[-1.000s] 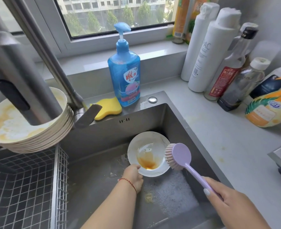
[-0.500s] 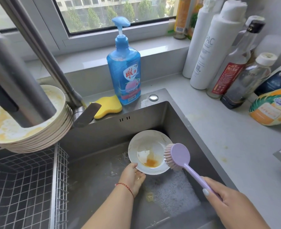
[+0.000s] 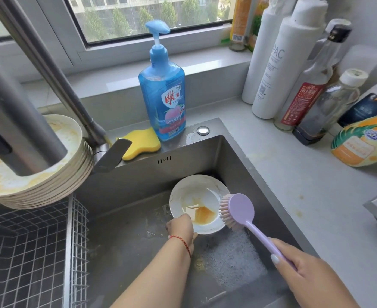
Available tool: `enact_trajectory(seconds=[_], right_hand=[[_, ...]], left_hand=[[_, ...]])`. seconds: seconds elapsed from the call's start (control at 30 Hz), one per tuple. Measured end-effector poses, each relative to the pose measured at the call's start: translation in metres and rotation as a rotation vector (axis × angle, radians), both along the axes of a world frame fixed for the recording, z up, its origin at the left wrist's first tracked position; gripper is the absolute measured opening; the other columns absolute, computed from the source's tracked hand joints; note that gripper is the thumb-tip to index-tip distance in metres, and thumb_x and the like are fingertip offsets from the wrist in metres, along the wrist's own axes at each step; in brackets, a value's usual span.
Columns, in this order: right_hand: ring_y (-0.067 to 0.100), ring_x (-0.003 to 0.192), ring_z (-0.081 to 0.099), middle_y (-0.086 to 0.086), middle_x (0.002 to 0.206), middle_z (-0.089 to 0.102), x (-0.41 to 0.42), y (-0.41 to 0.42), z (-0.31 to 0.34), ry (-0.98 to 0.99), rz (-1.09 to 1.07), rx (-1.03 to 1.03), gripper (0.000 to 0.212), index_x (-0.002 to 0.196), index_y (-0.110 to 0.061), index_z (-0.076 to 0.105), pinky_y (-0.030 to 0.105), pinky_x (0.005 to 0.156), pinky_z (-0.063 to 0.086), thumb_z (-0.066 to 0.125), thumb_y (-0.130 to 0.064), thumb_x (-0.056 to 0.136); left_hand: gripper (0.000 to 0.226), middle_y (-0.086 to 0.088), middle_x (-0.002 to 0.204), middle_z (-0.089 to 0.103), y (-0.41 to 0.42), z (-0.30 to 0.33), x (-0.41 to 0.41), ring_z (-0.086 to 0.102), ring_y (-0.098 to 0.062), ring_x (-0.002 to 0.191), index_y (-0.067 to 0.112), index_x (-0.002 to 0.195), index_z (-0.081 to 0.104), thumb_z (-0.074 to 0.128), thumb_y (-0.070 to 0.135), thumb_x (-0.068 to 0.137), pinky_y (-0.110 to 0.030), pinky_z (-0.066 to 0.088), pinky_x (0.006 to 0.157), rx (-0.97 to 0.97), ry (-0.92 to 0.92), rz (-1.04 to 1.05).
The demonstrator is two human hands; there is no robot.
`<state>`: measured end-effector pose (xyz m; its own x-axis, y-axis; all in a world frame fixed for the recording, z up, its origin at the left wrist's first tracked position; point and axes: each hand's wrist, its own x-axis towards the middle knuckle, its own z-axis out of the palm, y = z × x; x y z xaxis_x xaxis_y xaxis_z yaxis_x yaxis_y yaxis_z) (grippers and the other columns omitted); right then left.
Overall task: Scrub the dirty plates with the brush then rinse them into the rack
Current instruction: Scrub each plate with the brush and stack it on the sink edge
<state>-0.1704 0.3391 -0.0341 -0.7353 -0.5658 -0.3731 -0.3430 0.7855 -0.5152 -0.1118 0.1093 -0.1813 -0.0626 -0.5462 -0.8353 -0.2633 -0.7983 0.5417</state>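
A white plate (image 3: 189, 192) with an orange sauce puddle sits tilted in the steel sink (image 3: 227, 156). My left hand (image 3: 181, 227) grips its near rim. My right hand (image 3: 303, 276) holds the handle of a lilac dish brush (image 3: 242, 207); its pink bristles touch the plate's right edge. A stack of several dirty plates (image 3: 50, 181) stands at the left behind the faucet. The wire rack (image 3: 27, 252) lies at the lower left.
The faucet spout (image 3: 16, 121) hangs over the plate stack. A blue soap pump bottle (image 3: 163, 94) and a yellow sponge (image 3: 141, 143) sit behind the sink. Several bottles (image 3: 294, 70) crowd the counter at the right. Foam (image 3: 229, 261) covers the sink floor near the brush.
The brush head has stayed by the plate's right rim. The plate has tipped slightly and the sauce has pooled lower. My left hand has shifted a little along the rim.
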Motion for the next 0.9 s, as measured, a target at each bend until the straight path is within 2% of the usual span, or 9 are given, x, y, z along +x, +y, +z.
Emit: enact_trajectory(seconds=[0.07,0.17,0.3,0.47,0.53,0.6,0.67,0.77,0.9], right_hand=[[0.007,0.081,0.056,-0.037,0.099,0.049,0.000,0.000,0.001,0.001,0.009,-0.004,0.034,0.097,-0.074,0.034,0.013,0.076,0.044,0.041,-0.041,0.096],[0.006,0.083,0.057,-0.032,0.096,0.053,0.000,0.000,0.001,-0.005,0.013,-0.011,0.033,0.096,-0.073,0.035,0.012,0.075,0.043,0.042,-0.041,0.095],[0.006,0.081,0.055,-0.047,0.100,0.038,-0.001,-0.001,0.002,-0.014,0.047,-0.016,0.032,0.103,-0.071,0.033,0.012,0.074,0.043,0.041,-0.040,0.096],[0.002,0.083,0.055,-0.049,0.103,0.036,-0.002,-0.001,0.004,-0.011,0.045,-0.026,0.031,0.114,-0.064,0.039,0.008,0.073,0.041,0.041,-0.039,0.096],[0.005,0.081,0.056,-0.033,0.100,0.053,-0.002,-0.001,0.003,-0.017,0.031,-0.012,0.031,0.113,-0.065,0.041,0.010,0.075,0.043,0.043,-0.038,0.096],[0.005,0.081,0.057,-0.025,0.096,0.060,-0.003,-0.001,0.001,-0.027,0.026,0.015,0.034,0.110,-0.068,0.042,0.014,0.076,0.046,0.044,-0.038,0.095],[0.005,0.076,0.056,-0.033,0.093,0.056,-0.003,-0.001,0.001,-0.057,0.038,0.043,0.036,0.106,-0.071,0.041,0.017,0.075,0.048,0.044,-0.037,0.094],[0.002,0.066,0.053,-0.035,0.076,0.057,-0.004,-0.002,0.000,-0.158,0.011,0.007,0.038,0.107,-0.062,0.050,0.018,0.069,0.044,0.046,-0.027,0.093],[0.005,0.043,0.044,-0.008,0.062,0.055,-0.002,-0.009,0.005,-0.365,-0.038,-0.056,0.044,0.111,-0.048,0.056,0.018,0.049,0.036,0.042,-0.011,0.092]], left_hand=[[0.034,-0.012,0.126,0.050,0.000,-0.002,0.004,0.062,-0.035,0.102,0.005,0.124,0.044,0.054,0.008,0.092,-0.041,0.061,0.067,0.049,0.063,0.079],[0.040,-0.019,0.133,0.055,0.000,0.002,0.006,0.067,-0.030,0.084,0.003,0.138,0.044,0.050,0.011,0.100,-0.039,0.062,0.064,0.107,0.181,0.062],[0.037,-0.020,0.134,0.051,-0.002,0.013,0.001,0.061,-0.026,0.079,0.001,0.137,0.042,0.047,0.006,0.101,-0.030,0.060,0.050,0.092,0.207,-0.018],[0.036,-0.021,0.130,0.051,-0.002,0.017,0.007,0.060,-0.026,0.081,0.000,0.135,0.042,0.044,-0.002,0.099,-0.032,0.060,0.049,0.106,0.204,-0.090],[0.037,-0.020,0.123,0.053,-0.003,0.020,0.006,0.061,-0.026,0.084,0.003,0.136,0.042,0.043,0.000,0.099,-0.031,0.058,0.048,0.085,0.220,-0.088],[0.039,-0.019,0.126,0.055,-0.004,0.025,0.005,0.063,-0.030,0.098,0.007,0.137,0.043,0.042,0.001,0.098,-0.038,0.059,0.056,0.065,0.258,-0.080],[0.038,-0.020,0.129,0.054,-0.005,0.027,0.007,0.060,-0.037,0.111,0.009,0.135,0.043,0.041,0.003,0.098,-0.047,0.060,0.067,0.055,0.284,-0.052],[0.031,-0.016,0.122,0.055,-0.003,0.034,0.019,0.060,-0.038,0.110,0.016,0.131,0.042,0.039,0.008,0.101,-0.051,0.058,0.077,0.001,0.299,-0.062],[0.024,-0.008,0.121,0.063,0.002,0.050,0.044,0.064,-0.031,0.106,0.027,0.129,0.043,0.039,0.033,0.106,-0.044,0.060,0.069,-0.117,0.335,-0.159]])
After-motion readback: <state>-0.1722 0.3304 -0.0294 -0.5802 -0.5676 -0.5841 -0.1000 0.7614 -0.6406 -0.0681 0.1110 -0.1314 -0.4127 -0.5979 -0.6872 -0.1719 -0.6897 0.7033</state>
